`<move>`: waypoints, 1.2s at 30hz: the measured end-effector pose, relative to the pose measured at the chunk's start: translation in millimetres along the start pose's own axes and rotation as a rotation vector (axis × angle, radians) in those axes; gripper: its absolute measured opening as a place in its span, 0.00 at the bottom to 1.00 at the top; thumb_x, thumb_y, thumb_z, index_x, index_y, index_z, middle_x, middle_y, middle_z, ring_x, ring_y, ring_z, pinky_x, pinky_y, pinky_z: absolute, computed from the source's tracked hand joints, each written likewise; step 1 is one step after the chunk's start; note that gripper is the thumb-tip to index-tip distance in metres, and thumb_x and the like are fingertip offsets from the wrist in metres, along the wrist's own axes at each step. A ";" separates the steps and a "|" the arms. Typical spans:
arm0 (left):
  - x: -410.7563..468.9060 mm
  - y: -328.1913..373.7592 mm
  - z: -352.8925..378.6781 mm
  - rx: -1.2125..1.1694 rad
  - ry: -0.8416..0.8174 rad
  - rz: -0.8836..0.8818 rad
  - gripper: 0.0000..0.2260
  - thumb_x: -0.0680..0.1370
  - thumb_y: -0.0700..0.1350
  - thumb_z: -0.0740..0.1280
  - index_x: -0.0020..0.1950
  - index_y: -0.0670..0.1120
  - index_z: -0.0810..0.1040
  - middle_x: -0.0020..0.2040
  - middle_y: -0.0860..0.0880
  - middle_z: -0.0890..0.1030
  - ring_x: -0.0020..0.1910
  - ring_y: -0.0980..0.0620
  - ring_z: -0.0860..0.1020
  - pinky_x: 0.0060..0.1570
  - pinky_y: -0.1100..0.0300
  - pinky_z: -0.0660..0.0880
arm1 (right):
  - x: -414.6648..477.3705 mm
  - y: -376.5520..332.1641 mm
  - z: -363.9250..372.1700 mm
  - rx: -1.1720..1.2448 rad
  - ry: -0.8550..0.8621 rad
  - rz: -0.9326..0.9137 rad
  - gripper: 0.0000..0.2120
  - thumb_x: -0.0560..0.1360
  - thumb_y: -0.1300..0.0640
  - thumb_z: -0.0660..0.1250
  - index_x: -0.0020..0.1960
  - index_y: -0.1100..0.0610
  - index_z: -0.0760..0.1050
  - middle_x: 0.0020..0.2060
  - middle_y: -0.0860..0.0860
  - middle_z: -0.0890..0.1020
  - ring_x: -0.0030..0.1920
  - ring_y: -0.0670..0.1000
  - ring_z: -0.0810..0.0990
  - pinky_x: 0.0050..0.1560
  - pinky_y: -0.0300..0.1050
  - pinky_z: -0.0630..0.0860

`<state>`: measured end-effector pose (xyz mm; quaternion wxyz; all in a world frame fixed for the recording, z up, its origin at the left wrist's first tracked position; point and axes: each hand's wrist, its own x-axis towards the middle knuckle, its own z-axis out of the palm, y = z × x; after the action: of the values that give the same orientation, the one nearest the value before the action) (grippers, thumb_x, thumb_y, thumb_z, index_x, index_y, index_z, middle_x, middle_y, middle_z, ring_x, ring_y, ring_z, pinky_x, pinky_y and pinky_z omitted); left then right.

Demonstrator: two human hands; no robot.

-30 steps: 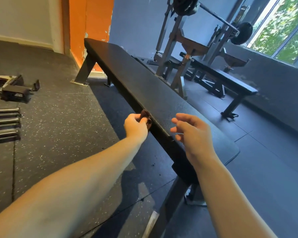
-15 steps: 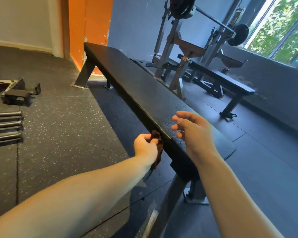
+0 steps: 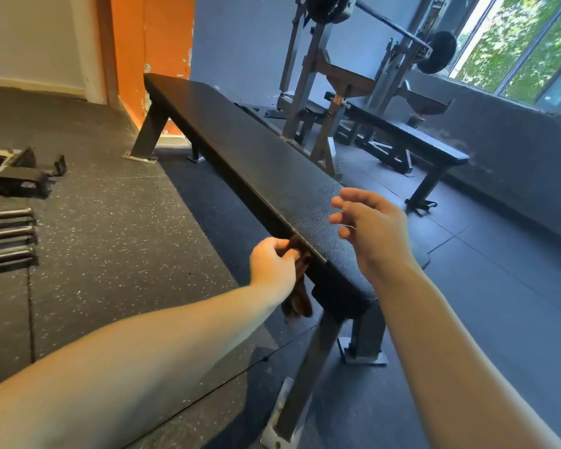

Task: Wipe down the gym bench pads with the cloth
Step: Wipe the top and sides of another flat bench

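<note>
head view: the left hand (image 3: 274, 262) pinches a dark brown cloth (image 3: 300, 293) between thumb and curled fingers. it pushes the cloth against the long side edge of the black bench pad (image 3: 240, 150), close to the near end. most of the cloth is bunched up, and a loose tail hangs down under the hand, next to the bench leg (image 3: 308, 377).

the right hand (image 3: 370, 231) is over the top of the pad with its fingers spread a little and bent. it holds nothing. i cannot tell if it touches the pad.

what could go wrong, i think:

- only a small bit of cloth meets the pad. the bare knuckles may rub the edge and the cloth may miss spots.
- the hanging tail could catch on the leg or the frame under the pad. then it may get tugged out of the pinch and fall on the floor (image 3: 117, 228), which looks speckled and dusty.
- the grip is only a pinch, so a hard rub could make the cloth slip.
- the pad is long and runs far away to the orange wall (image 3: 143, 43). the far part is easy to skip.
- there is another bench (image 3: 412, 137) by the window, and it could be forgotten.
- metal bars (image 3: 7, 234) lie on the floor to the left. a foot could trip on them when the person walks along the bench.
</note>
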<state>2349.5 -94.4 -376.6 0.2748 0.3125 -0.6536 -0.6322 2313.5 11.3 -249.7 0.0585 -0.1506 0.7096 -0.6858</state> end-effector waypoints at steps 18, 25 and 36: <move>-46.1 -2.9 11.0 0.082 -0.118 0.232 0.03 0.80 0.44 0.70 0.49 0.51 0.77 0.51 0.52 0.76 0.48 0.58 0.77 0.41 0.71 0.71 | -6.8 3.4 -8.7 -0.048 -0.012 -0.012 0.07 0.77 0.69 0.67 0.52 0.60 0.81 0.46 0.58 0.86 0.36 0.51 0.83 0.31 0.40 0.74; -16.1 4.4 -5.9 0.015 -0.025 0.146 0.03 0.81 0.42 0.68 0.51 0.50 0.75 0.53 0.50 0.78 0.49 0.55 0.79 0.38 0.70 0.73 | -8.0 4.9 -2.9 -0.042 -0.031 -0.010 0.07 0.78 0.68 0.67 0.52 0.59 0.80 0.47 0.58 0.86 0.37 0.51 0.83 0.32 0.40 0.74; -60.4 -10.1 26.6 -0.021 -0.113 0.059 0.06 0.82 0.40 0.66 0.52 0.49 0.71 0.56 0.48 0.75 0.47 0.56 0.77 0.39 0.74 0.74 | -7.4 8.6 -27.1 0.018 0.031 0.030 0.08 0.77 0.70 0.66 0.52 0.62 0.80 0.44 0.58 0.85 0.36 0.52 0.82 0.31 0.40 0.72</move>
<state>2369.5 -31.3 -385.8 0.2590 0.2540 -0.6705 -0.6472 2311.5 39.5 -257.7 0.0594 -0.1287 0.7063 -0.6935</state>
